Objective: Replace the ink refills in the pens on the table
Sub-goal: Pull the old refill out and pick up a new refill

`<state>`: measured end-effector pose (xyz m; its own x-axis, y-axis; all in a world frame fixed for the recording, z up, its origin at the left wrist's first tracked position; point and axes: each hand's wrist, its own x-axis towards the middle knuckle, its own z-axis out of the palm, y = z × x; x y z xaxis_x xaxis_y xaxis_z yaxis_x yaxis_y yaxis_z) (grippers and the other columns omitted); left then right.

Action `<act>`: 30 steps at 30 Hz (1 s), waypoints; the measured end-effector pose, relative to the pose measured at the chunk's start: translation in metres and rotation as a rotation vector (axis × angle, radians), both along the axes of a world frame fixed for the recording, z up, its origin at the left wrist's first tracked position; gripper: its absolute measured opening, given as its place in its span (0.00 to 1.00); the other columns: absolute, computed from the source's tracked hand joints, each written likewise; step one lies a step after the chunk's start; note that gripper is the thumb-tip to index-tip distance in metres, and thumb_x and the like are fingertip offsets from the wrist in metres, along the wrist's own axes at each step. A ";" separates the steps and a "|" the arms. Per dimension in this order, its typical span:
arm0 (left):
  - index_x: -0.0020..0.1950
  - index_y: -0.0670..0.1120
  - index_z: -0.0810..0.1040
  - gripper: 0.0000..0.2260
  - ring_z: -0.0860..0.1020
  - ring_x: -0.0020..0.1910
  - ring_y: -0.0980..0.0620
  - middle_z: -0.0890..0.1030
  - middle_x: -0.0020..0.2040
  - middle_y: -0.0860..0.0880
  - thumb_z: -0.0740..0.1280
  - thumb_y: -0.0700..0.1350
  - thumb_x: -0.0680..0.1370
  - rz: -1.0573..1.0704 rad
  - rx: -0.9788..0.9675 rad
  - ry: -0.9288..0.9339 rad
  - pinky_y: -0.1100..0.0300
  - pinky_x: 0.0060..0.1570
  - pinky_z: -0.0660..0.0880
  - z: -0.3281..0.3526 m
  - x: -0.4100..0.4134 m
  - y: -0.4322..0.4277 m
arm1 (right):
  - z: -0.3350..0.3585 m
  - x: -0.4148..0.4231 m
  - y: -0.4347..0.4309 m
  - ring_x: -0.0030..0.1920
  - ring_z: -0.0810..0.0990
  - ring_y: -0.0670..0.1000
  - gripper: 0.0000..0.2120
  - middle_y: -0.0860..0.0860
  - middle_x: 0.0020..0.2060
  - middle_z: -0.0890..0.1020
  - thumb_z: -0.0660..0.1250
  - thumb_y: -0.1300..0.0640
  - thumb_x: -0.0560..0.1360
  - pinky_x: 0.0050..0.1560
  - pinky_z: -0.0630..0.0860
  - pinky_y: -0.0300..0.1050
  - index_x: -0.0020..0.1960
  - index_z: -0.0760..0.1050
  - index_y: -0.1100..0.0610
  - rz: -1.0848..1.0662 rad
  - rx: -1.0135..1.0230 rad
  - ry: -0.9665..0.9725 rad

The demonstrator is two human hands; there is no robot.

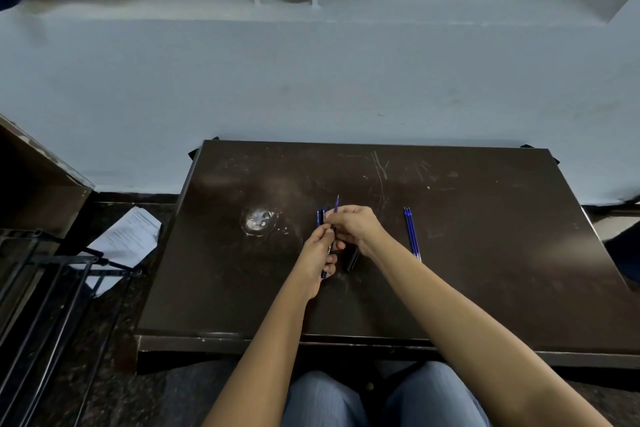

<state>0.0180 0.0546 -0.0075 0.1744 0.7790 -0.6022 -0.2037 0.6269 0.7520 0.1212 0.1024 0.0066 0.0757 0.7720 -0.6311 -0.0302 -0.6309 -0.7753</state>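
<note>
My left hand (320, 255) grips a dark blue pen barrel (329, 250) that slants up over the middle of the dark table (467, 281). My right hand (353, 227) pinches a thin blue refill (336, 203) whose tip sticks up above the fingers, right at the barrel's top end. Two more blue pens (320, 217) lie just behind the hands, partly hidden. A small bundle of spare blue refills (412, 234) lies on the table to the right of my right forearm. A black pen part (351, 258) lies under my right wrist.
A pale scuffed patch (258, 220) marks the table left of the hands. On the floor to the left lie printed papers (130, 236) beside a black metal frame (52, 274). A pale wall rises behind the table.
</note>
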 end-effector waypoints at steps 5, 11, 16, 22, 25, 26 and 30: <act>0.56 0.49 0.77 0.11 0.63 0.22 0.61 0.74 0.37 0.50 0.56 0.45 0.83 0.005 -0.027 0.031 0.68 0.19 0.58 -0.005 0.004 0.010 | 0.018 0.012 0.050 0.33 0.77 0.46 0.08 0.51 0.35 0.78 0.59 0.61 0.80 0.36 0.76 0.43 0.51 0.76 0.58 -0.080 0.059 0.049; 0.54 0.49 0.79 0.11 0.63 0.22 0.60 0.74 0.37 0.50 0.56 0.45 0.83 0.055 -0.029 0.060 0.68 0.19 0.59 -0.006 0.001 0.029 | 0.001 0.023 0.105 0.59 0.76 0.53 0.19 0.56 0.57 0.79 0.57 0.70 0.75 0.63 0.70 0.46 0.62 0.77 0.61 0.340 0.320 -0.592; 0.55 0.49 0.78 0.11 0.64 0.22 0.60 0.74 0.38 0.49 0.56 0.44 0.83 0.073 -0.008 0.053 0.68 0.19 0.60 -0.011 -0.002 0.035 | -0.028 0.012 0.105 0.62 0.77 0.60 0.20 0.59 0.63 0.78 0.59 0.70 0.76 0.64 0.73 0.53 0.63 0.78 0.56 0.697 0.366 -0.900; 0.56 0.49 0.78 0.11 0.64 0.24 0.60 0.74 0.37 0.50 0.56 0.45 0.83 0.076 0.011 0.055 0.67 0.20 0.60 -0.017 -0.006 0.033 | -0.051 0.010 0.097 0.59 0.75 0.59 0.17 0.58 0.56 0.78 0.59 0.68 0.77 0.59 0.75 0.57 0.59 0.80 0.55 0.668 0.499 -1.003; 0.56 0.49 0.79 0.11 0.64 0.25 0.60 0.75 0.38 0.50 0.56 0.45 0.83 0.081 0.011 0.047 0.67 0.20 0.61 -0.017 -0.007 0.032 | -0.054 0.014 0.097 0.61 0.73 0.57 0.16 0.57 0.57 0.79 0.59 0.66 0.78 0.60 0.73 0.55 0.60 0.80 0.56 0.669 0.541 -1.001; 0.56 0.49 0.79 0.11 0.64 0.25 0.60 0.75 0.38 0.50 0.56 0.45 0.83 0.083 0.008 0.044 0.67 0.20 0.61 -0.018 -0.007 0.032 | -0.055 0.015 0.097 0.61 0.73 0.57 0.16 0.56 0.58 0.79 0.59 0.65 0.78 0.60 0.73 0.55 0.60 0.80 0.57 0.664 0.552 -0.999; 0.57 0.50 0.78 0.11 0.65 0.24 0.60 0.75 0.38 0.50 0.56 0.45 0.83 0.077 -0.003 0.046 0.67 0.21 0.61 -0.016 -0.004 0.029 | -0.056 0.015 0.095 0.62 0.73 0.57 0.16 0.56 0.58 0.79 0.58 0.65 0.79 0.60 0.73 0.54 0.62 0.79 0.57 0.659 0.565 -1.014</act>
<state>0.0136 0.0838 -0.0232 0.0858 0.7876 -0.6102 -0.2166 0.6126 0.7601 0.1364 0.1972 -0.0491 -0.1672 0.9807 -0.1017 0.8958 0.1080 -0.4311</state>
